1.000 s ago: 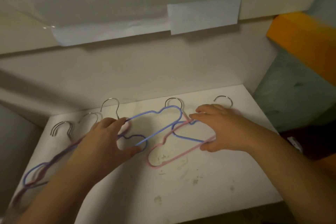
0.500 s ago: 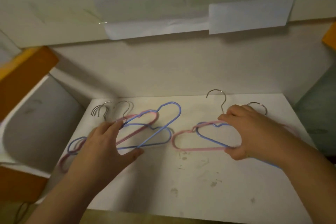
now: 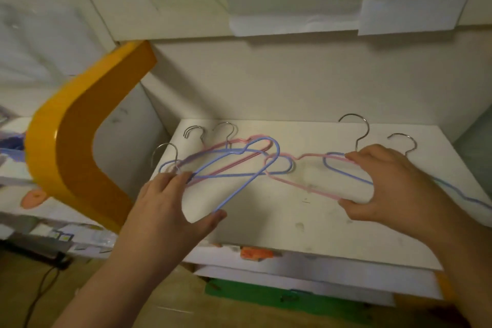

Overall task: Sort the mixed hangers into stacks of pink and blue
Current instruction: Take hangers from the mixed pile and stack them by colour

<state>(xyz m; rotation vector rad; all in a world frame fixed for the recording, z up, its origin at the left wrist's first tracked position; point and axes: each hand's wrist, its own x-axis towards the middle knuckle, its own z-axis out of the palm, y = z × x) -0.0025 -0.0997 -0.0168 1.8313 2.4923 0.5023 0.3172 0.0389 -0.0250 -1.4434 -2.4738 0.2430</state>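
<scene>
Both hands were over the white counter, each grasping hangers. Nearest, the left hand had its thumb under the low end of a tilted blue hanger, with its fingertips on the mixed pile of pink and blue hangers at the counter's left part. The right hand gripped a pink hanger between thumb and fingers, and its fingers also closed over a second blue hanger that lay with it; that blue wire ran on under the wrist and out toward the right edge of the counter.

The pink hanger's left end touched and overlapped the right end of the mixed pile, so the two groups were linked in the middle of the counter. Farther back, the metal hooks stood out: three at the pile's far left side, and two behind the right hand, all pointing toward the pale wall. An orange curved panel rose just left of the counter. Taped paper sheets hung on the wall above.
</scene>
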